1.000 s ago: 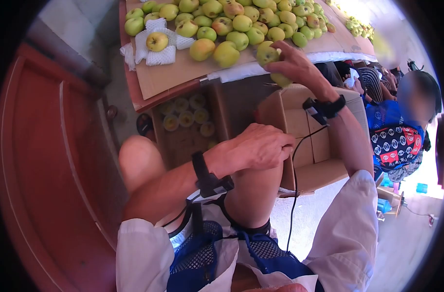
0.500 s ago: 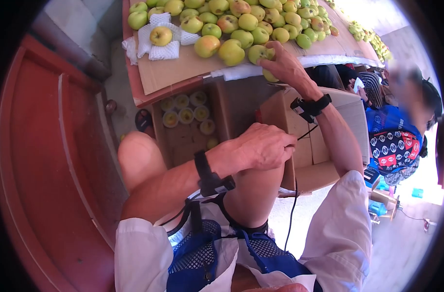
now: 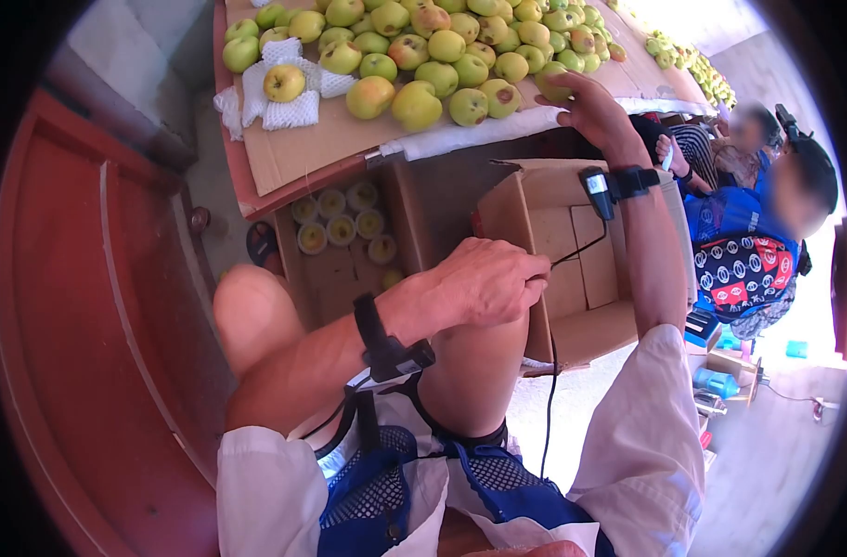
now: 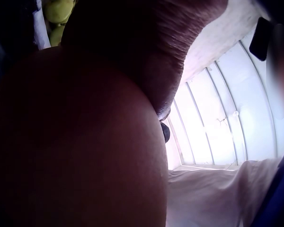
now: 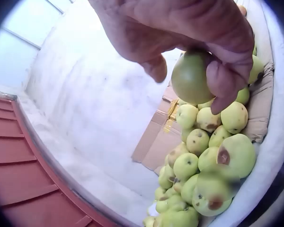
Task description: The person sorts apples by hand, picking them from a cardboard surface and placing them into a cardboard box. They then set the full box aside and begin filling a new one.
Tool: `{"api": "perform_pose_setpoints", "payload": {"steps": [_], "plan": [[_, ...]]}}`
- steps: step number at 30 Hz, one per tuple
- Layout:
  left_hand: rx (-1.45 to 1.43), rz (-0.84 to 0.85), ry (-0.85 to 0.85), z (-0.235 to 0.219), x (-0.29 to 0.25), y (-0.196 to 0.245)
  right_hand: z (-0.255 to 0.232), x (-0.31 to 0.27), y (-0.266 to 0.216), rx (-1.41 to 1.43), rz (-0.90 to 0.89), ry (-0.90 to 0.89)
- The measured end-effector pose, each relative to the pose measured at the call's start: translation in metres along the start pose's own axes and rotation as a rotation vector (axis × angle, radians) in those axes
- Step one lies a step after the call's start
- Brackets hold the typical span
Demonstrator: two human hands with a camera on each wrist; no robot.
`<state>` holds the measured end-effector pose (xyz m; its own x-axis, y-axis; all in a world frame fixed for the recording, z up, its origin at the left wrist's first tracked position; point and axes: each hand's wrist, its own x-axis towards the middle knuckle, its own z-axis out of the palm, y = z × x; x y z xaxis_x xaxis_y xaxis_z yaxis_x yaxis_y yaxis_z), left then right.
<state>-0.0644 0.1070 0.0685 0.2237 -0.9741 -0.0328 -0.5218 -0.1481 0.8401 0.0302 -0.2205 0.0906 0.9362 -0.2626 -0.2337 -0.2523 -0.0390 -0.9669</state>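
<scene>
My right hand (image 3: pixel 598 111) reaches over the front edge of the apple table. Its fingers curl round a green apple (image 5: pixel 191 78), while the thumb (image 5: pixel 155 68) stands out to one side. Just left of it in the head view, two apples with brown spots, one of them this apple (image 3: pixel 499 97), lie at the table edge. On my knee rests my left hand (image 3: pixel 497 278), fingers loosely curled and holding nothing. A large heap of yellow-green apples (image 3: pixel 442 46) covers the cardboard. One apple (image 3: pixel 284 84) sits on white foam netting (image 3: pixel 293 113).
An opened cardboard box (image 3: pixel 586 348) stands below the table at right. Another box (image 3: pixel 409 213), under the table, holds several apples in netting. A black cable (image 3: pixel 554 408) hangs past my knee. At right sits a person with a patterned bag (image 3: pixel 753 274); a red door (image 3: pixel 80 325) is at left.
My right hand has let go of the two apples it held; they now lie on the table edge. It has moved right to another green apple. My left hand stays on the knee.
</scene>
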Motion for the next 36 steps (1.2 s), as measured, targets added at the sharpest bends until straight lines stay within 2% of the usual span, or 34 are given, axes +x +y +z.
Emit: {"api": "perform_pose_setpoints", "payload": {"steps": [3,7,8,11,14,17,20,23,25,27,29,32,35,36], "plan": [[0.007,0.009,0.012,0.001,0.001,-0.001,0.036,-0.011,-0.017,-0.437,-0.271,0.020],[0.010,0.020,0.036,0.000,0.000,0.001,0.039,0.059,-0.004,-0.820,-0.307,0.235],[0.007,0.023,0.039,0.001,0.000,0.000,0.039,0.068,-0.001,-0.813,-0.314,0.198],[0.000,0.031,0.059,0.003,0.000,-0.001,0.047,0.075,0.005,-0.915,-0.443,0.249],[0.023,0.038,0.063,0.004,-0.001,-0.003,0.036,0.083,0.007,-0.920,-0.439,0.197],[0.026,0.044,0.076,0.004,-0.001,-0.002,0.034,0.067,-0.002,-0.785,-0.252,0.152],[0.014,0.095,0.148,0.009,-0.002,-0.004,0.021,0.039,-0.005,-0.801,-0.352,0.196],[0.079,0.118,0.190,0.015,0.000,-0.008,0.001,-0.030,-0.024,-0.680,-0.282,0.072],[0.083,0.104,0.190,0.014,0.000,-0.006,-0.010,-0.076,-0.027,-0.605,-0.140,0.065],[0.057,0.071,0.181,0.010,0.000,0.000,-0.003,-0.124,-0.027,-0.748,-0.036,0.023],[0.060,0.038,0.119,0.001,0.001,0.006,-0.006,-0.147,0.002,-0.761,0.083,-0.031],[0.028,0.049,0.125,0.003,0.002,0.002,-0.017,-0.146,0.057,-0.844,0.352,-0.288],[-0.010,0.032,0.115,0.002,0.004,0.001,-0.007,-0.148,0.099,-1.051,0.517,-0.484],[-0.020,0.012,0.103,0.001,0.004,0.004,-0.005,-0.147,0.113,-1.059,0.515,-0.569]]}}
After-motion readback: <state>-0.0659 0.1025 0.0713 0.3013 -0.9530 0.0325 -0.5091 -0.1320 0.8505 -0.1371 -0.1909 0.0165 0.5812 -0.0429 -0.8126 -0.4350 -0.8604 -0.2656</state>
